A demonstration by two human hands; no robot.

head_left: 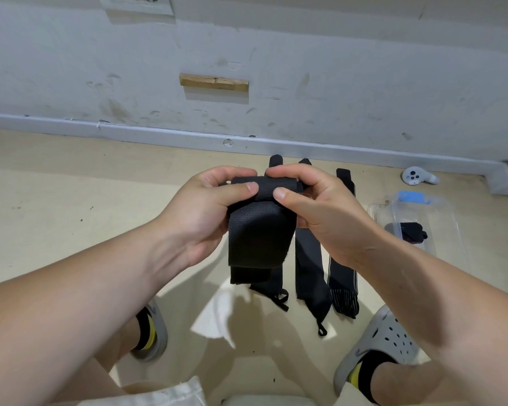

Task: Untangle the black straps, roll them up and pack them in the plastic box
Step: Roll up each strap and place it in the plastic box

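Both hands are clamped on one black strap, held up in the air over the floor. Her or his left hand (208,206) pinches the rolled top end from one side, thumb on the front and fingers curled behind; the right hand (308,200) grips the other side the same way, thumb pressed on the roll. Between the two thumbs sits the small tight coil of the held strap (258,230), and the rest of it hangs down loose as a flat tail toward the person's knees.

By my reading this is the rolling step, only just begun on this strap: most of its length is still unrolled. The next move looks to call for turning the coil over with both thumbs while keeping the edges square, so the tail winds on evenly and does not skew to one side.

Below and beyond the hands, three more straps (308,259) lie straight and side by side on the floor (71,200), apart from one another, so the untangling seems done. Off to the right stands the clear plastic box (440,218), open, with one dark roll (408,232) already inside. Further back, near the skirting, a white controller (417,177) lies on the floor.
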